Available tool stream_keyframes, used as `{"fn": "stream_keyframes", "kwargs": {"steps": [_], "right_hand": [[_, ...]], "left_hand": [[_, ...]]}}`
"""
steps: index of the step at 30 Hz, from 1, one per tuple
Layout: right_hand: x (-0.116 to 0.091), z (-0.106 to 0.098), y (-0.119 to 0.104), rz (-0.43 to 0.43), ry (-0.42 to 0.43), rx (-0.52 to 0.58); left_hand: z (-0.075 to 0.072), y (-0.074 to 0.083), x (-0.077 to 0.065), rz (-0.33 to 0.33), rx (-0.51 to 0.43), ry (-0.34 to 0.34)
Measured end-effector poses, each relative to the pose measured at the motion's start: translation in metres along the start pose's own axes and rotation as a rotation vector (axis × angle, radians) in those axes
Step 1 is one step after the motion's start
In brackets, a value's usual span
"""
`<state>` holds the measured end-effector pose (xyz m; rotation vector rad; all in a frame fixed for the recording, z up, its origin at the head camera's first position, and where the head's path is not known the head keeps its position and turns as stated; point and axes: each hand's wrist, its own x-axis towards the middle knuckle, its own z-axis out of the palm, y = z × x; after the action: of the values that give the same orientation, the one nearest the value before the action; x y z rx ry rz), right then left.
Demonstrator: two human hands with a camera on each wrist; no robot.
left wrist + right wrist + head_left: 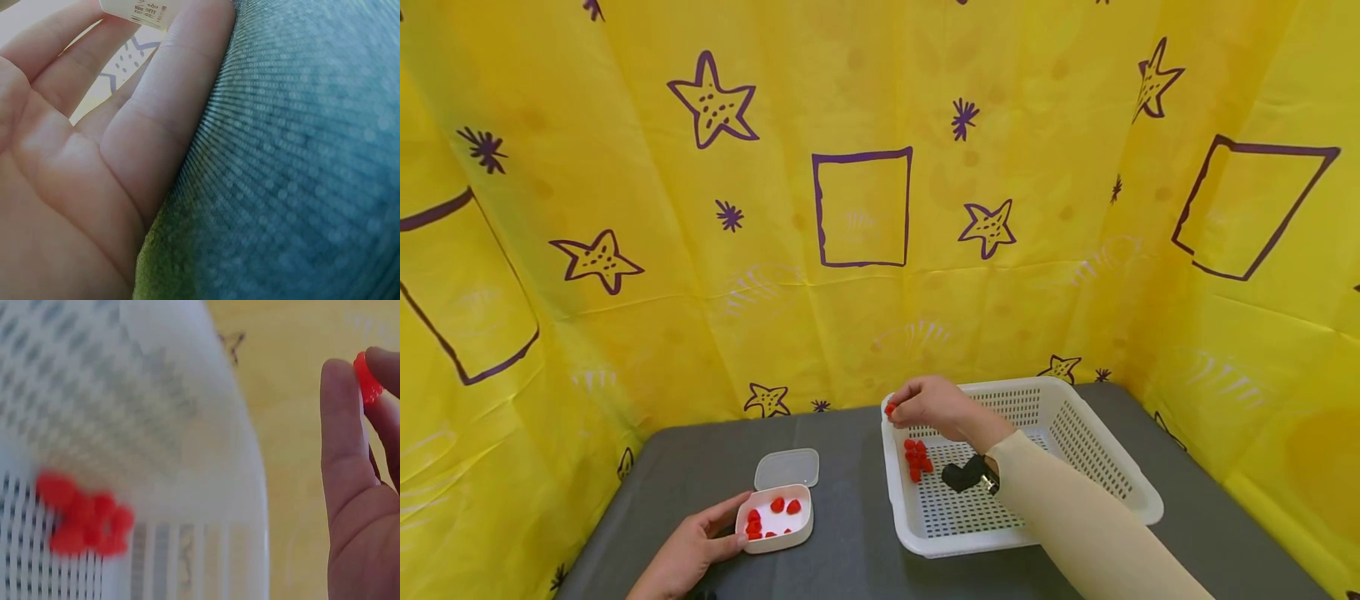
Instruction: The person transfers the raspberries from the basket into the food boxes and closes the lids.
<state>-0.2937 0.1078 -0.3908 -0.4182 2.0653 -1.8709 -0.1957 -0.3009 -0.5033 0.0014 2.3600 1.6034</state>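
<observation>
My right hand (pixel 934 406) pinches a red raspberry (pixel 367 380) between thumb and fingertips, above the left rim of a white plastic basket (pixel 891 500). Several more raspberries (pixel 917 460) lie clustered at the left side of the basket's floor. With thumb and fingers, my left hand (pixel 696 537) grips the left side of a small white box (pixel 782 543) standing on the table. Inside the box are several raspberries (pixel 778 505), spread along its floor. Printed lettering marks the bit of box visible in the left wrist view, where the palm and fingers fill the left half.
A translucent lid (pixel 787 469) lies just behind the box. The grey tabletop (pixel 850 500) carries both containers, with a strip of it between them. Yellow patterned curtains (pixel 865 333) close in the back and both sides.
</observation>
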Motion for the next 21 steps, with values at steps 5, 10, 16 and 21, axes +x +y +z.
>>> {"fn": "stream_keyframes", "kwargs": {"steps": [5,10,16,21], "right_hand": [[0.003,0.037,-0.010,-0.015,-0.035,-0.020],[0.009,0.074,-0.012,-0.021,-0.052,-0.042],[0.013,0.109,-0.009,-0.020,-0.103,-0.110],[0.016,0.129,-0.001,-0.013,-0.136,-0.268]], "left_hand": [[0.000,0.000,0.000,-0.004,-0.006,-0.002],[-0.002,-0.001,0.001,0.003,-0.011,-0.019],[-0.002,-0.002,0.002,0.014,-0.013,-0.030],[-0.003,-0.003,0.001,0.024,-0.014,-0.043]]}}
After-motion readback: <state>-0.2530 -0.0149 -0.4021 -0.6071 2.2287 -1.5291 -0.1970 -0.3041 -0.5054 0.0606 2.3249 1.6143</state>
